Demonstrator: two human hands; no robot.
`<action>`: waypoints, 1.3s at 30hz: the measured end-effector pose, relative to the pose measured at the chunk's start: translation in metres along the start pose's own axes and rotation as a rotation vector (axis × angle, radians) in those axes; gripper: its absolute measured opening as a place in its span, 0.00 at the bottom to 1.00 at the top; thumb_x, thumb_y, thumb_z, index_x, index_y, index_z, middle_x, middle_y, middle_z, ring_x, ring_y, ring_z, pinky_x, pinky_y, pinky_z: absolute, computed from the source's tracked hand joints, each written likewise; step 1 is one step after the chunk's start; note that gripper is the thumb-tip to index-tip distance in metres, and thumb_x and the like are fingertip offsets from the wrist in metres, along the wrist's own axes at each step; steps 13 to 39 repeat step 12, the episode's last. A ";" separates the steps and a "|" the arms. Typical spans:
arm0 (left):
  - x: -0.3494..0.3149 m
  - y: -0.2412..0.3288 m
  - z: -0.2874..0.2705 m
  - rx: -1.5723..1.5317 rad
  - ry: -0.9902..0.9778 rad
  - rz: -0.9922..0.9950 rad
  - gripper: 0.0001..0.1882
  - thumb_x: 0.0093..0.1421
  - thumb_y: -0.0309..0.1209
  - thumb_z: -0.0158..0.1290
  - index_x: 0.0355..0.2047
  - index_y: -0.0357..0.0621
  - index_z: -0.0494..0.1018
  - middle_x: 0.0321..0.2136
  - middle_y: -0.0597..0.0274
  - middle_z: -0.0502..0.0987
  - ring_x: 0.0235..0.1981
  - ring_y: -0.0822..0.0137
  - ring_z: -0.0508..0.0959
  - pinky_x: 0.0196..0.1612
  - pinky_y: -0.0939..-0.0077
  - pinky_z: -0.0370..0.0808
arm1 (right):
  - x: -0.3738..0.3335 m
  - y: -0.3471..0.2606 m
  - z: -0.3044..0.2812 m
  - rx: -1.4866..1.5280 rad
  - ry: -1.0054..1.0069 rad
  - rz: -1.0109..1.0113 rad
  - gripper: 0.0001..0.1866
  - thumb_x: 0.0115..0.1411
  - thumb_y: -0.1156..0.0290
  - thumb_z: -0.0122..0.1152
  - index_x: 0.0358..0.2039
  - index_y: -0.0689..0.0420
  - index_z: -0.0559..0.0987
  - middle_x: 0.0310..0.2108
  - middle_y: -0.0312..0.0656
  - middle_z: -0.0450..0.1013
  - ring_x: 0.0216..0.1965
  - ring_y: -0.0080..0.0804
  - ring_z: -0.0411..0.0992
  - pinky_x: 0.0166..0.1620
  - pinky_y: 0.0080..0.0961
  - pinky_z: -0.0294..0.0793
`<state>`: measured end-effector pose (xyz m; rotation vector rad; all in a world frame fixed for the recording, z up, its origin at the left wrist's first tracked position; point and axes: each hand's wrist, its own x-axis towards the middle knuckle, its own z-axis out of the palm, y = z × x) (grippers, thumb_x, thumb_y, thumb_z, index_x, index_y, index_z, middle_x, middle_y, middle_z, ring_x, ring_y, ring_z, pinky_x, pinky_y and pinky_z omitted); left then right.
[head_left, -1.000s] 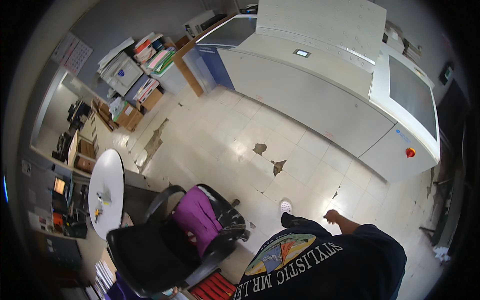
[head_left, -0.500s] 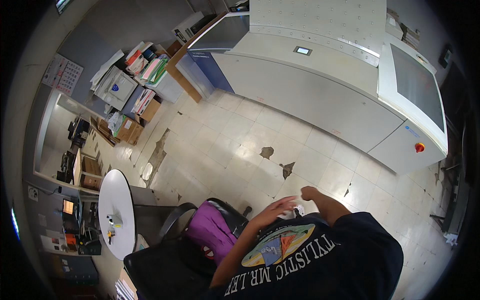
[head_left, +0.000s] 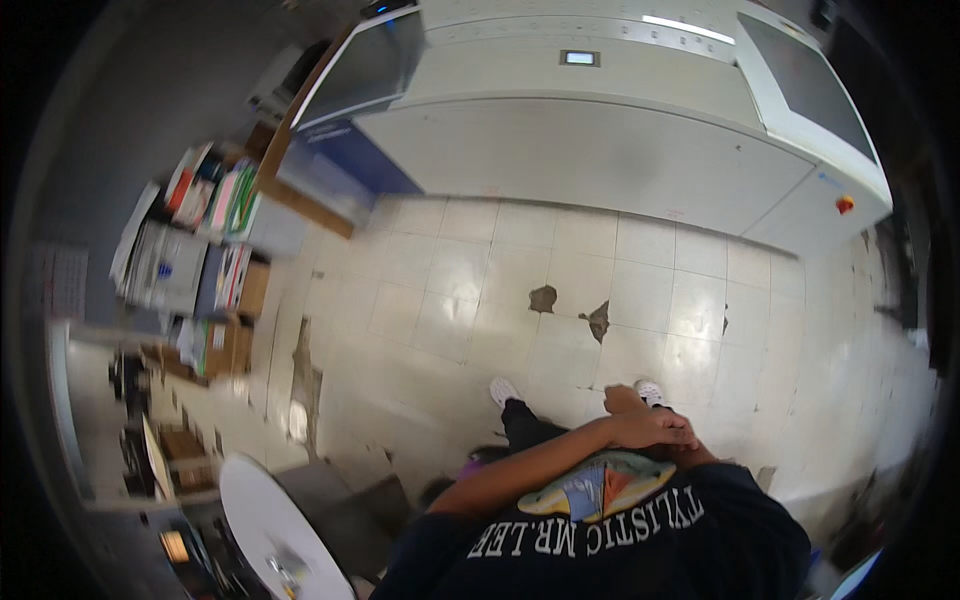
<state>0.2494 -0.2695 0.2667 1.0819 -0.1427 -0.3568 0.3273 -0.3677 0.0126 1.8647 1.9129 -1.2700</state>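
Observation:
In front of my dark printed T-shirt (head_left: 590, 535), my forearms meet near the waist. My left hand (head_left: 648, 430) lies across my right forearm (head_left: 692, 456), fingers curled over it close to the wrist. Just beyond it, my right hand (head_left: 622, 400) is closed in a fist, and no object shows in it. Below the hands, my two light shoes (head_left: 503, 391) stand apart on the tiled floor.
A long grey-white machine (head_left: 600, 150) spans the far side, with a red rotary switch (head_left: 845, 205) at its right end. Boxes and papers (head_left: 190, 265) are stacked at left. A round white table (head_left: 270, 530) stands near left. Broken patches (head_left: 597, 322) mark the floor.
My left hand has moved right onto my right forearm. The view has turned and shifted; the chair with purple cloth has mostly dropped out of sight, and both shoes now show.

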 end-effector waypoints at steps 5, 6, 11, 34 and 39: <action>-0.129 -0.159 -0.054 0.380 0.253 -0.424 0.26 0.64 0.51 0.50 0.49 0.40 0.72 0.44 0.45 0.76 0.45 0.47 0.76 0.52 0.60 0.71 | 0.020 -0.097 0.068 0.154 0.098 0.170 0.15 0.55 0.59 0.60 0.36 0.56 0.82 0.36 0.49 0.79 0.39 0.47 0.79 0.43 0.41 0.79; -0.147 -0.188 -0.046 0.438 0.359 -0.433 0.27 0.64 0.51 0.51 0.50 0.41 0.70 0.44 0.45 0.76 0.46 0.45 0.76 0.52 0.59 0.71 | 0.025 -0.119 0.083 0.188 0.117 0.195 0.15 0.55 0.58 0.60 0.36 0.55 0.82 0.36 0.49 0.79 0.39 0.47 0.79 0.42 0.41 0.79; -0.206 -0.286 0.002 0.575 0.730 -0.418 0.32 0.61 0.52 0.53 0.58 0.45 0.64 0.44 0.43 0.75 0.47 0.40 0.74 0.53 0.54 0.71 | 0.047 -0.177 0.153 0.341 -0.174 0.379 0.22 0.57 0.51 0.59 0.48 0.49 0.81 0.51 0.51 0.76 0.57 0.42 0.72 0.63 0.31 0.66; -0.214 -0.301 0.009 0.558 0.714 -0.487 0.32 0.61 0.52 0.53 0.59 0.48 0.64 0.48 0.42 0.73 0.49 0.41 0.74 0.54 0.54 0.70 | 0.045 -0.173 0.166 0.357 -0.161 0.369 0.22 0.57 0.51 0.59 0.48 0.49 0.81 0.51 0.51 0.76 0.57 0.42 0.72 0.63 0.31 0.66; -0.214 -0.301 0.009 0.558 0.714 -0.487 0.32 0.61 0.52 0.53 0.59 0.48 0.64 0.48 0.42 0.73 0.49 0.41 0.74 0.54 0.54 0.70 | 0.045 -0.173 0.166 0.357 -0.161 0.369 0.22 0.57 0.51 0.59 0.48 0.49 0.81 0.51 0.51 0.76 0.57 0.42 0.72 0.63 0.31 0.66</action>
